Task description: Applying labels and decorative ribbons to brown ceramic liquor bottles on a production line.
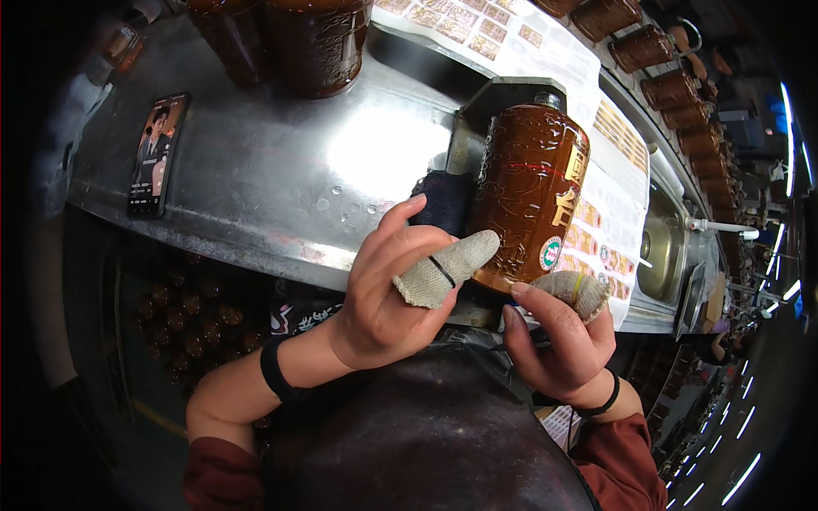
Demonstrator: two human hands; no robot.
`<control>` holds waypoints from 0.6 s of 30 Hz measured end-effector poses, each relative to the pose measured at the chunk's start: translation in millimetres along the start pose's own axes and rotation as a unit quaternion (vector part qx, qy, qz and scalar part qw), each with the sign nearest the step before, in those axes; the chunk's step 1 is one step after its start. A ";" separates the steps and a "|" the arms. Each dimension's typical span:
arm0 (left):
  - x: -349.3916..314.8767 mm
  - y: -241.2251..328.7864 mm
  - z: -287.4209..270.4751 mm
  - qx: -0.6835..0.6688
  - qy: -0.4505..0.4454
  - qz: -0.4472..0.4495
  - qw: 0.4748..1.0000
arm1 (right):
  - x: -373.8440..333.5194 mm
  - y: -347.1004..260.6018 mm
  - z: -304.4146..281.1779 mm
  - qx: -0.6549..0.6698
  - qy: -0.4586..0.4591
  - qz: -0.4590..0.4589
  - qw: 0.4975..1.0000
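Observation:
A glossy brown bottle [528,183] with a raised wavy pattern, gold lettering and a small round green-and-white sticker [551,253] leans in a metal holder [511,88], its neck pointing away. My left hand [388,294] is at its lower left side, fingers apart. A knitted cover with a black band is on one finger, whose tip lies against the bottle. By the bottle's base is my right hand [567,341], thumb and fingers drawn together in a pinch. One of its fingers wears a similar cover with a yellow band. Whatever the pinch holds is too small to tell.
A phone [158,153] lies at the left of the metal table [256,170]. Large brown bottles [315,43] stand at the back. Sticker sheets [596,170] spread behind and right of the holder. Further right are a sink [660,247] with a tap [724,228] and rows of bottles [673,85].

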State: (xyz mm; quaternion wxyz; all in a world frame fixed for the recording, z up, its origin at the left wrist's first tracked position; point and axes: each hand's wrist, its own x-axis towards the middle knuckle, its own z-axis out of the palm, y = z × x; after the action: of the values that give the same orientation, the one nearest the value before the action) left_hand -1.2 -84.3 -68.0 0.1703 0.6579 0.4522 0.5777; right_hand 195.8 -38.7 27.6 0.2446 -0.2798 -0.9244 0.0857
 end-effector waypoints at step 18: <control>7.7 11.4 -12.7 -0.028 0.006 -0.010 1.000 | 2.1 -3.9 14.6 -0.005 0.022 0.026 0.999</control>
State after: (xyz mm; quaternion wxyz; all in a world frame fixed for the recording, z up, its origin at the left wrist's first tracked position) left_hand -8.8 -88.1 -51.4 0.1921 0.6450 0.4431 0.5923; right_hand 185.1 -41.1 16.9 0.2612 -0.3069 -0.9115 0.0815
